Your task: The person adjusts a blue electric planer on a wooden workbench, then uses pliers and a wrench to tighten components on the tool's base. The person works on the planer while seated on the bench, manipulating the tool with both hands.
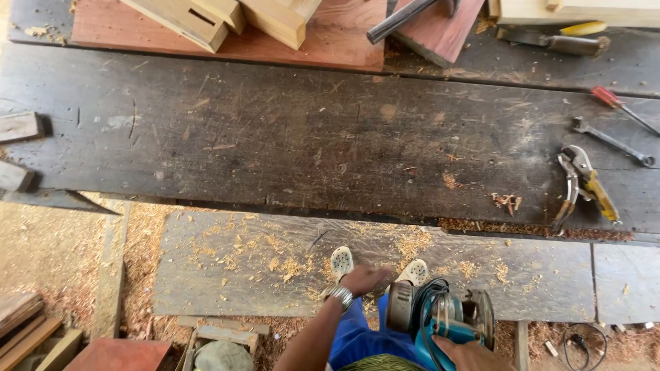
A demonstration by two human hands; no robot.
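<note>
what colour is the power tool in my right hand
The power tool is teal blue with a black cord and grey metal parts, seen in the head view, held by the right hand.

Dark scarred workbench (275,130), sawdust-strewn floor (48,254)

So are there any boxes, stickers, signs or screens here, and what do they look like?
No boxes, signs or screens show.
Teal power tool: low right, held by the right hand; round and chunky, any sticker too small to tell.
Left hand: empty, beside the tool, with a silver wristwatch.
Workbench: dark, scratched planks, no labels.
</note>
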